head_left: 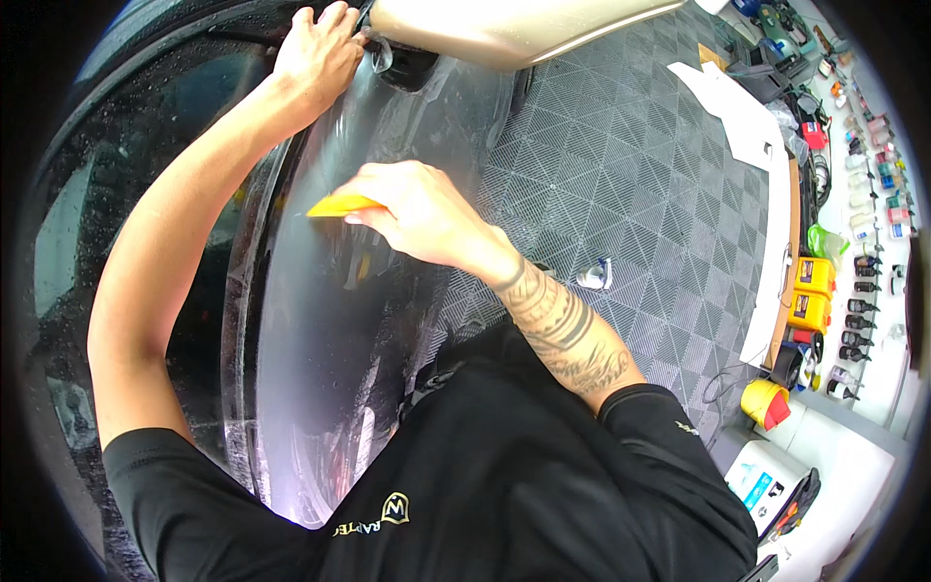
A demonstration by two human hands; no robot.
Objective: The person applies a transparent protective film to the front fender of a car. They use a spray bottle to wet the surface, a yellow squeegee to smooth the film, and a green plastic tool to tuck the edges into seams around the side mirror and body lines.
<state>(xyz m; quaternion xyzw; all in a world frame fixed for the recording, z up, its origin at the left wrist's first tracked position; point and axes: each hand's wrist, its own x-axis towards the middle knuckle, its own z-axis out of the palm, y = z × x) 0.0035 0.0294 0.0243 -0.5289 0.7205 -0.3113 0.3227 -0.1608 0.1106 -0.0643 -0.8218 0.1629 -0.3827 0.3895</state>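
Observation:
My right hand (412,209) is closed round a yellow squeegee (341,205), whose thin edge lies against the dark, glossy car door (320,330). Wet streaks and reflections show on the panel, and wrinkled clear film (364,427) shows along its lower part. Up by the base of the pale gold side mirror (514,24), my left hand (318,56) rests on the car with its fingers bent and a little apart. A bunched bit of clear film (381,56) hangs beside its thumb; whether the fingers touch it, I cannot make out.
Dark side window (145,184) with water drops lies left of the door. Grey patterned tiles (621,165) cover the floor, where a small clear and white object (594,274) lies. Along the right stand a long white panel (771,242), yellow boxes (813,281) and shelves of bottles (863,194).

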